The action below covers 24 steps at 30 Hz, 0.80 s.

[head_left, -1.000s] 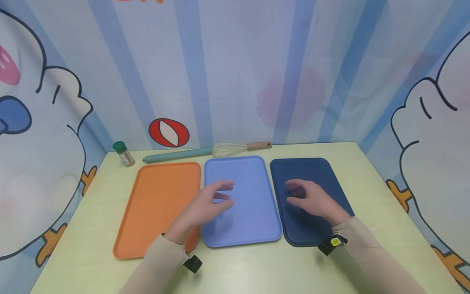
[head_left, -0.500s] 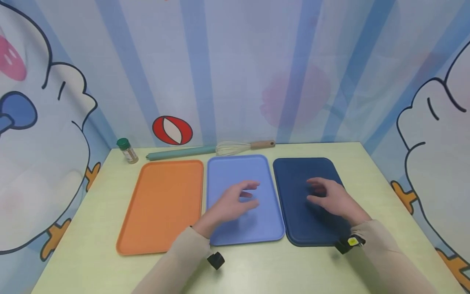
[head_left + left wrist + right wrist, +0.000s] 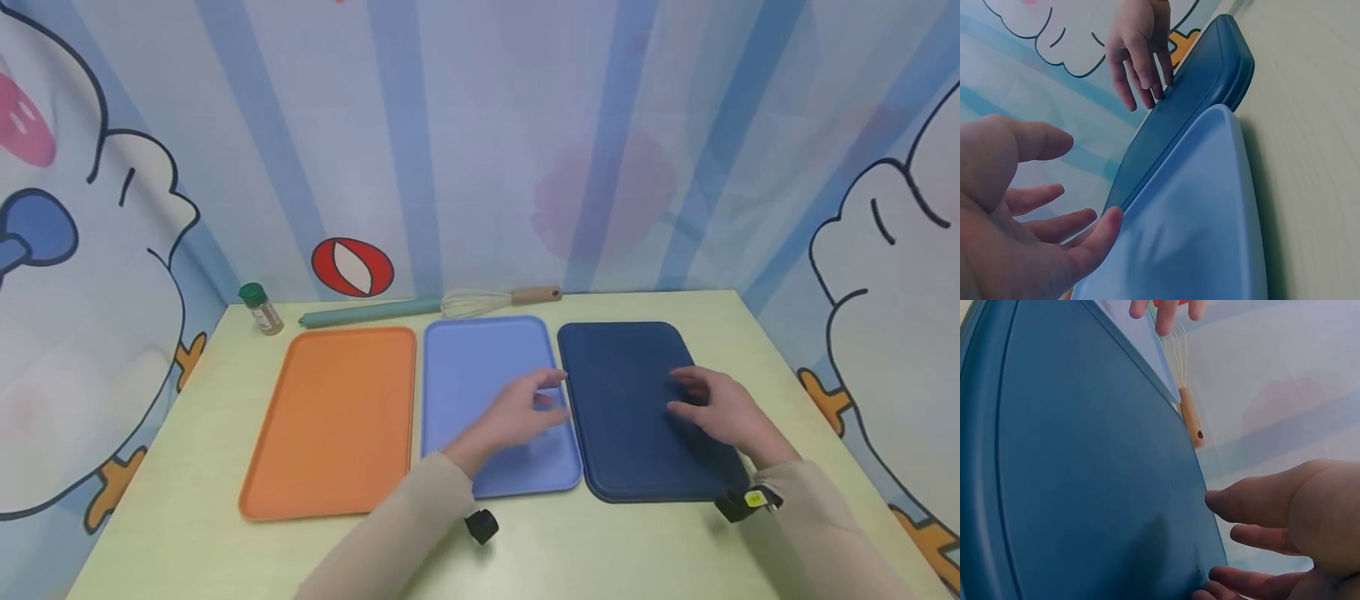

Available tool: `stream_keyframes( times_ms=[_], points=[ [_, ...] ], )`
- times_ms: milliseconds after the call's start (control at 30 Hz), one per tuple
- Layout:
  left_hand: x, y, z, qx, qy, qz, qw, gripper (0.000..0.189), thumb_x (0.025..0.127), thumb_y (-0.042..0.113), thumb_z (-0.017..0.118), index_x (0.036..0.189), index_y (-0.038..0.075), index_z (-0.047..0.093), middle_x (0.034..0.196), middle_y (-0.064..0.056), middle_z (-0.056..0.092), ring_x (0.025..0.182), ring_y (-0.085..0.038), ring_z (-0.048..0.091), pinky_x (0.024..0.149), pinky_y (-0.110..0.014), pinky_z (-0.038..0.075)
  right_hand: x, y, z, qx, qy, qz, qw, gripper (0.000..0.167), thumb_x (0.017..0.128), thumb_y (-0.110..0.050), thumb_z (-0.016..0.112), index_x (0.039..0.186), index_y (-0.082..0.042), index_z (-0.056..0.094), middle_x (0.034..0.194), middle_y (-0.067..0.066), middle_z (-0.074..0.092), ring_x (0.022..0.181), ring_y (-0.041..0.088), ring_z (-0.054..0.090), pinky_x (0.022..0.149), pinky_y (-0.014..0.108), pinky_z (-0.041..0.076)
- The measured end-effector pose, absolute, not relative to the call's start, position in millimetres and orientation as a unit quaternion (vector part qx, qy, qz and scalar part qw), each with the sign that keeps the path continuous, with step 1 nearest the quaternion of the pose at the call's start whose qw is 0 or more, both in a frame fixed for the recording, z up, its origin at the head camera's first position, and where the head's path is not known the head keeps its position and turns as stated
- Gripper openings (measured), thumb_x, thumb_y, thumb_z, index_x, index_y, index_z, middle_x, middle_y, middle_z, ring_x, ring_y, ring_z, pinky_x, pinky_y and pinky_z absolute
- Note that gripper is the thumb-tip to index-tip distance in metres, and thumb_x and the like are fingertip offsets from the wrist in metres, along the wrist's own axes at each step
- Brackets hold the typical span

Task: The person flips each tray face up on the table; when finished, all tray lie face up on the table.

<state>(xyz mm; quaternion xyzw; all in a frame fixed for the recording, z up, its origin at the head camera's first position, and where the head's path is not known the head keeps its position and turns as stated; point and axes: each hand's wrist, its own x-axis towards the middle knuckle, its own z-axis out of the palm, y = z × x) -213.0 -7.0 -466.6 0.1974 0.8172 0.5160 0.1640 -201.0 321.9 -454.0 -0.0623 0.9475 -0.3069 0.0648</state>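
My left hand (image 3: 521, 410) hovers over the right part of the light blue tray (image 3: 465, 358), fingers spread and nothing between them. Above the right side of the dark blue tray (image 3: 622, 400) is my right hand (image 3: 720, 406), its fingers loosely bent and holding nothing. An orange tray (image 3: 337, 417) lies to the left of the light blue one. In the left wrist view the left palm (image 3: 1016, 250) faces the light blue tray's far side. The right wrist view has the right thumb and fingers (image 3: 1254, 500) apart beside the dark blue tray.
Behind the trays lie a teal rolling pin (image 3: 367, 312) and a whisk (image 3: 536, 295) with a wooden handle. A small spice jar (image 3: 262, 310) with a green lid stands at the back left. A printed curtain (image 3: 487, 150) hangs along the table's back edge.
Both hands have moved to the right: the left from between the orange and light blue trays to the light blue tray's right part, the right toward the dark blue tray's right edge.
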Motion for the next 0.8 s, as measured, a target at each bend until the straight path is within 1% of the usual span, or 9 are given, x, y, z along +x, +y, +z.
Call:
stream_keyframes(
  times_ms=[133, 367, 633, 800],
  points=[
    [-213, 6, -469, 0.182, 0.815, 0.522, 0.173, 0.058, 0.101, 0.022, 0.071, 0.155, 0.012, 0.051, 0.154, -0.013, 0.055, 0.135, -0.030, 0.059, 0.106, -0.043, 0.053, -199, 329, -456, -0.048, 0.948, -0.307, 0.066, 0.058, 0.099, -0.015, 0.073, 0.147, 0.009, 0.050, 0.147, 0.037, 0.051, 0.131, 0.057, 0.052, 0.099, 0.064, 0.052],
    [-216, 25, -469, 0.153, 0.814, 0.532, 0.174, 0.058, 0.102, 0.022, 0.070, 0.156, 0.014, 0.050, 0.155, -0.013, 0.054, 0.138, -0.030, 0.056, 0.109, -0.046, 0.051, -195, 341, -459, -0.031, 0.949, -0.307, 0.069, 0.061, 0.097, -0.013, 0.075, 0.148, 0.010, 0.049, 0.147, 0.039, 0.049, 0.131, 0.059, 0.050, 0.098, 0.066, 0.051],
    [-224, 41, -465, 0.107, 0.818, 0.534, 0.184, 0.059, 0.101, 0.024, 0.072, 0.156, 0.018, 0.050, 0.158, -0.012, 0.051, 0.141, -0.030, 0.054, 0.108, -0.047, 0.051, -191, 348, -461, -0.027, 0.945, -0.315, 0.085, 0.066, 0.094, -0.006, 0.077, 0.149, 0.011, 0.045, 0.149, 0.041, 0.045, 0.132, 0.062, 0.047, 0.098, 0.066, 0.052],
    [-226, 46, -455, 0.102, 0.826, 0.522, 0.189, 0.061, 0.101, 0.027, 0.072, 0.157, 0.020, 0.049, 0.160, -0.012, 0.049, 0.143, -0.032, 0.052, 0.106, -0.048, 0.052, -191, 350, -461, -0.018, 0.946, -0.310, 0.091, 0.068, 0.092, -0.004, 0.078, 0.149, 0.011, 0.045, 0.151, 0.041, 0.041, 0.133, 0.063, 0.047, 0.098, 0.066, 0.052]
  ],
)
